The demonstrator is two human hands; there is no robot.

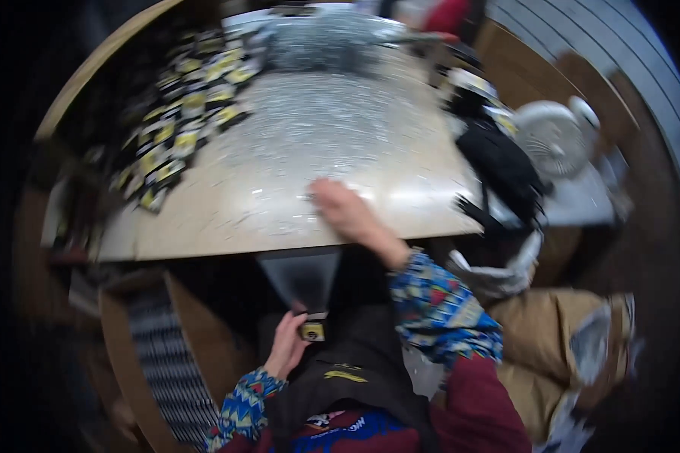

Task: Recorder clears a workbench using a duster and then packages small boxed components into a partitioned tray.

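Low in front of my body, my left hand grips a small black-and-yellow box by its side. Above it, a translucent funnel-shaped chute hangs under the table's front edge. My right hand reaches over the table, its fingers drawn together and blurred. Whatever lies between its fingertips is too small to make out. Just beyond that hand, many small shiny metal pieces spread over the tabletop, heaped higher at the far end in a pile.
Rows of black-and-yellow packages cover the table's left side. A black bag and a white fan stand at the right. Below are an open carton with stacked contents at left and brown paper sacks at right.
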